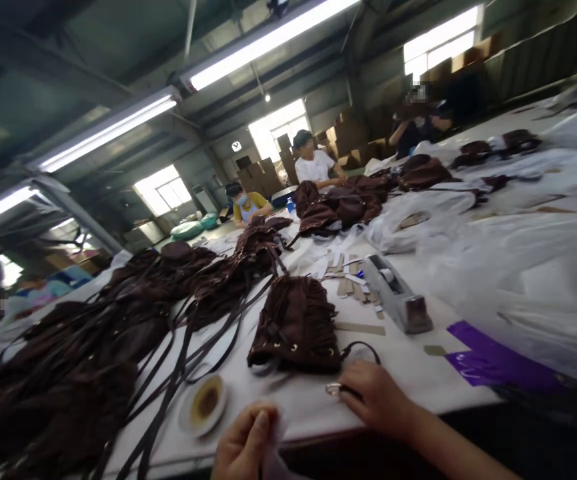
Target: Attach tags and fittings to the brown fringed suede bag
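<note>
- Two hands sit at the near edge of the white worktop, at about 6 o'clock in the view.
- The right hand rests on the worktop, fingers curled around a small metal ring on a dark cord.
- That cord leads to the brown fringed bag, which lies flat just beyond the hand, at 12 o'clock from it.
- The left hand is closed, pinching a piece of pale, thin material.
- A small white dish with a brownish centre sits at 10 o'clock from the left hand.
- A grey tape dispenser stands at 1 o'clock from the bag.
- More brown bags and straps are heaped at 9 o'clock.
</note>
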`<state>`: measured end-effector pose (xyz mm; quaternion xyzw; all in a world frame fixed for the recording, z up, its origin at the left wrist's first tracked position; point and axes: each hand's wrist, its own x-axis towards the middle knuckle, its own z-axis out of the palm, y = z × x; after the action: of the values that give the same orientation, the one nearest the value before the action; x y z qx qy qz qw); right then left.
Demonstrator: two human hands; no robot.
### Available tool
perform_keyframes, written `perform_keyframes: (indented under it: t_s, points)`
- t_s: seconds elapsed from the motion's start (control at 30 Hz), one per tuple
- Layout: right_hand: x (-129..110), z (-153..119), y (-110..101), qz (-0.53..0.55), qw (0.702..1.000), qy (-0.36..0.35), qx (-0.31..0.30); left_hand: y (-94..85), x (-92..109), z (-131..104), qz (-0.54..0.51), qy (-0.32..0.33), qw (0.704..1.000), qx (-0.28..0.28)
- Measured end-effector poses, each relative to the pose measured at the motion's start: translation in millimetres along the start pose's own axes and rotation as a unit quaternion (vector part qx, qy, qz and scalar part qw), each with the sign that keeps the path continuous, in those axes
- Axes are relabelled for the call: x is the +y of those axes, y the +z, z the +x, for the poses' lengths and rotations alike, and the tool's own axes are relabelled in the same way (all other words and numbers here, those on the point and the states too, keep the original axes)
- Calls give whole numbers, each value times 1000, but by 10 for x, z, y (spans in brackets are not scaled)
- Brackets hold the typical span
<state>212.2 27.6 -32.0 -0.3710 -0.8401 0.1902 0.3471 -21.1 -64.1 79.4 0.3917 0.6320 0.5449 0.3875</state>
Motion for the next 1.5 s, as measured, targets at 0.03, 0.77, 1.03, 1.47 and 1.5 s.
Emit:
perform_keyframes:
  t_s: [0.03, 0.77, 1.03, 1.47, 1.5]
  points:
    - [9, -4, -14, 1, 1000, -3, -7, -117, -63, -10, 5, 8, 1000, 3]
    - [-1022, 447, -112, 35, 993, -4, -116, -398, -640, 218, 11, -39, 985, -168]
    - [-1028, 455, -99, 4, 989, -21, -150, -336, -657, 150, 29, -26, 980, -194]
    - [-1003, 373, -94, -51, 978, -28, -202, -236, -485, 83, 3, -51, 969, -240]
    - [-1012, 374, -92, -60, 977, -34, -203, -233, -470, 74, 14, -45, 969, -242]
